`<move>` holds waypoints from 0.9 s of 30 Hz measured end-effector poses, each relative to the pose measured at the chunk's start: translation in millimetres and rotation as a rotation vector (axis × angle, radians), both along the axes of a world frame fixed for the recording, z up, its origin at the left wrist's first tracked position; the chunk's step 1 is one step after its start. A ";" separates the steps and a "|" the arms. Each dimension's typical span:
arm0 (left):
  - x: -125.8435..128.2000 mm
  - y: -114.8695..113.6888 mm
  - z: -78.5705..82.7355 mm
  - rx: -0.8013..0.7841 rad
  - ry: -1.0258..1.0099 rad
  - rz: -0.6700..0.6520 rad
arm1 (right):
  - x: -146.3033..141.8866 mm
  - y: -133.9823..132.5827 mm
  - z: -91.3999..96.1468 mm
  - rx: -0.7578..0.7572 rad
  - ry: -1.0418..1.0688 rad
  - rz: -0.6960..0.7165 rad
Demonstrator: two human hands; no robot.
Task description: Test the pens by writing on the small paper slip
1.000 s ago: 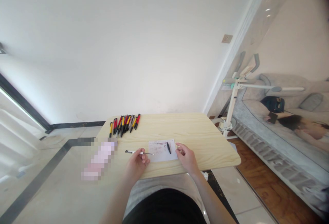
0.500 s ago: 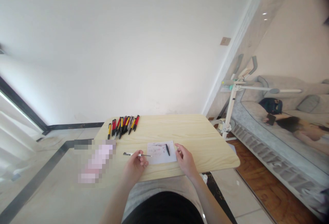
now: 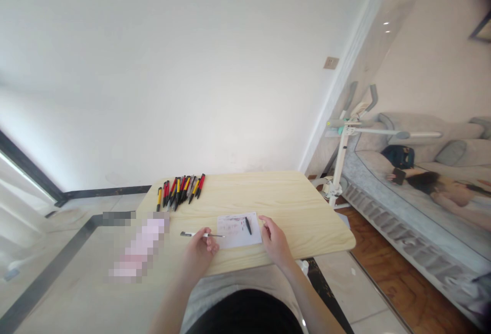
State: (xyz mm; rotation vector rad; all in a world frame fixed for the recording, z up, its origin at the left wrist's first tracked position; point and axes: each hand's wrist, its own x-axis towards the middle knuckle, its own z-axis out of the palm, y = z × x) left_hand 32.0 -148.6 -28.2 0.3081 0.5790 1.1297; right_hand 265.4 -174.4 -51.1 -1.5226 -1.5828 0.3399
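My left hand (image 3: 202,247) is closed around a white pen (image 3: 206,235) with a black end. Its thin refill sticks out bare towards the right, over the left edge of a white sheet of paper (image 3: 232,239). Dark and reddish scribbles cover part of that sheet. On its right half lies a short black tapered piece (image 3: 248,225), like the lower barrel of a pen. By the paper's right edge, my right hand (image 3: 274,239) has its thumb and fingers drawn together. Whatever may be between those fingertips is too small to make out.
Several pens in red, yellow, grey and black (image 3: 180,191) lie side by side at the table's back left. A blurred pink patch (image 3: 140,247) covers the left side. Beyond the wooden table (image 3: 307,211), a white exercise machine (image 3: 339,160) stands before a sofa with a person lying on it.
The whole view has shifted slightly, so the table sits a little further left and lower. Both hands keep nearly the same pose, and the black piece stays on the paper.
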 end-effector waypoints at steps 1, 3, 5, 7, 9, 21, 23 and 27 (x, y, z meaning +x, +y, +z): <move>0.2 0.1 0.1 -0.001 0.005 -0.001 | -0.1 -0.2 0.3 0.000 0.000 -0.002; 0.3 0.3 0.1 -0.006 0.013 -0.005 | -0.3 -0.7 1.4 -0.006 -0.002 -0.007; 0.2 0.5 0.2 -0.012 0.015 -0.004 | -0.7 -1.5 3.2 -0.010 -0.008 -0.007; 0.0 0.6 0.4 -0.020 0.012 -0.004 | -1.1 -2.4 5.2 -0.013 -0.015 -0.007; -0.1 0.7 0.8 -0.026 0.009 -0.003 | -1.6 -3.0 6.9 -0.019 -0.016 -0.012; 2.5 -0.5 6.1 -0.064 0.031 0.006 | -2.4 -2.9 4.6 -0.059 -0.037 0.007; 2.7 0.0 6.2 -0.068 0.033 0.008 | -2.4 -2.3 4.6 -0.056 -0.047 0.008; 2.7 1.1 6.0 -0.074 0.038 -0.013 | -3.3 -0.7 4.7 -0.047 -0.063 0.014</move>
